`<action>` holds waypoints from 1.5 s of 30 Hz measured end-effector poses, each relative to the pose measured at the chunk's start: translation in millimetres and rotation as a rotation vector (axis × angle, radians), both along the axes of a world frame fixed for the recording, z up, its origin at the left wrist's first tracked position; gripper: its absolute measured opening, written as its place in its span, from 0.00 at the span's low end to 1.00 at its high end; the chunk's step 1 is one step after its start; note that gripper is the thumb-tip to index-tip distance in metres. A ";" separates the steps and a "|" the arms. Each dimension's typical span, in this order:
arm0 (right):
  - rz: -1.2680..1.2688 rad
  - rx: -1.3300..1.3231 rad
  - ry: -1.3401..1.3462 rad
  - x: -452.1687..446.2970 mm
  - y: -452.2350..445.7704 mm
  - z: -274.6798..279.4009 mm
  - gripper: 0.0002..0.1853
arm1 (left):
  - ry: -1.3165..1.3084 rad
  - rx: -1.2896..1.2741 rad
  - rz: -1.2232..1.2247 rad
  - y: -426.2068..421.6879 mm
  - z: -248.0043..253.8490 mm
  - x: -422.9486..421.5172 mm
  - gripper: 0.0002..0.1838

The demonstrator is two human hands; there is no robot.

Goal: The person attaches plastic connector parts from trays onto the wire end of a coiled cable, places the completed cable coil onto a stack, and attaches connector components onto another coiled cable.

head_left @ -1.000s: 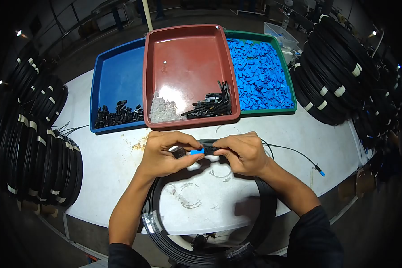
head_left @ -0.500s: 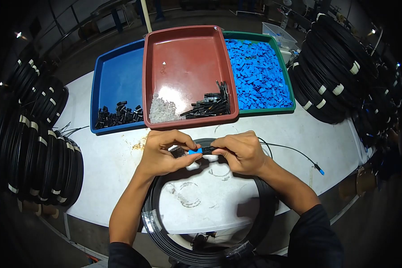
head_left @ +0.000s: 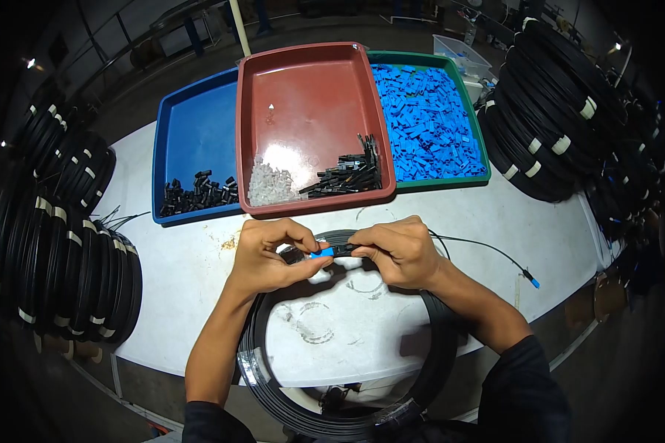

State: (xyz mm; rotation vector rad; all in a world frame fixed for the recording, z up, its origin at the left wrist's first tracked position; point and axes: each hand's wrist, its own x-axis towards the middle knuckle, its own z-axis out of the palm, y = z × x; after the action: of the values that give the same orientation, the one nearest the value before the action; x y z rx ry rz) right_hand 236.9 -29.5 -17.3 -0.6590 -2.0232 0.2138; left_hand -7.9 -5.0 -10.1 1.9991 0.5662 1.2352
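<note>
My left hand (head_left: 277, 255) pinches a small blue connector piece (head_left: 322, 252) between thumb and fingertips. Facing it, my right hand (head_left: 397, 252) grips a black connector end (head_left: 343, 250) that meets the blue piece. Both hands are over the far side of a black cable coil (head_left: 255, 325), which lies partly on the white table and reaches past its front edge. Clear tape wraps the coil in places. From near my right hand a thin black cable runs right to a blue-tipped end (head_left: 530, 278).
Beyond my hands stand a blue tray (head_left: 199, 133) with black pieces, a red tray (head_left: 310, 96) with whitish and black pieces, and a green tray (head_left: 482, 155) full of blue pieces. Black cable coils are stacked at left (head_left: 66, 273) and right (head_left: 561, 125).
The blue piece and my left fingertips have shifted slightly left, and more black shows between the hands. My grips look otherwise the same.
</note>
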 end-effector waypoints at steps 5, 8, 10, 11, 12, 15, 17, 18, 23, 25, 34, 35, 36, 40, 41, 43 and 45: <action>-0.026 0.041 -0.040 -1.9 -3.3 5.3 0.08 | 0.104 0.065 0.032 -2.6 10.1 7.7 0.10; -0.062 0.061 -0.075 -0.7 -0.9 -1.7 0.09 | 0.146 0.130 0.069 -2.7 5.7 9.0 0.09; -0.068 0.073 -0.110 -1.5 -1.9 1.6 0.09 | 0.148 0.204 0.070 -0.4 6.6 6.9 0.09; -0.079 0.082 -0.146 -1.6 -3.1 4.0 0.09 | 0.146 0.203 0.073 -0.6 7.1 7.0 0.09; -0.077 0.081 -0.148 -1.7 -4.3 6.6 0.09 | 0.160 0.205 0.060 -1.1 7.0 8.0 0.09; -0.074 0.135 -0.199 -3.0 -5.7 9.6 0.09 | 0.171 0.207 0.037 -3.4 8.7 9.6 0.09; -0.051 0.197 -0.120 -5.9 -4.6 6.9 0.11 | 0.171 0.210 0.026 -3.4 9.0 9.5 0.09; -0.051 0.197 -0.119 -5.7 -3.7 6.0 0.11 | 0.168 0.213 0.019 -3.1 8.5 8.8 0.08; -0.068 0.315 -0.139 -4.0 -3.3 0.8 0.10 | 0.127 0.266 -0.027 -2.7 5.8 8.0 0.07; -0.068 0.222 -0.183 -1.7 -7.5 6.4 0.09 | 0.243 0.365 -0.016 -4.0 8.2 7.8 0.08; -0.021 0.108 -0.153 -5.4 -5.8 10.9 0.10 | 0.177 0.246 -0.017 -2.7 7.1 6.5 0.06; -0.002 0.184 -0.125 -5.8 -4.9 10.9 0.10 | 0.176 0.245 -0.016 -3.1 7.1 7.3 0.06; -0.002 0.184 -0.126 -4.1 -4.9 11.5 0.10 | 0.153 0.203 -0.030 -3.4 7.5 8.2 0.06; 0.041 0.314 -0.090 -5.4 -3.2 9.4 0.11 | 0.135 0.127 -0.061 -6.0 12.7 10.6 0.05; 0.060 0.336 -0.030 -7.0 -2.4 8.1 0.11 | 0.134 0.129 -0.060 -5.5 12.1 10.6 0.05; 0.086 0.190 -0.006 -4.0 -3.9 7.7 0.12 | 0.190 0.240 -0.051 -4.3 9.7 10.1 0.04; 0.112 0.043 0.019 -2.9 -4.7 6.7 0.13 | 0.243 0.321 -0.037 -2.6 11.8 9.2 0.04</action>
State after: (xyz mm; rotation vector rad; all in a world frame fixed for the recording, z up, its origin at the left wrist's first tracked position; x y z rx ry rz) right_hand 234.0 -34.1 -10.6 -0.5152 -2.0427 0.2407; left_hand 1.3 -7.6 1.7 2.4402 0.4647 1.1230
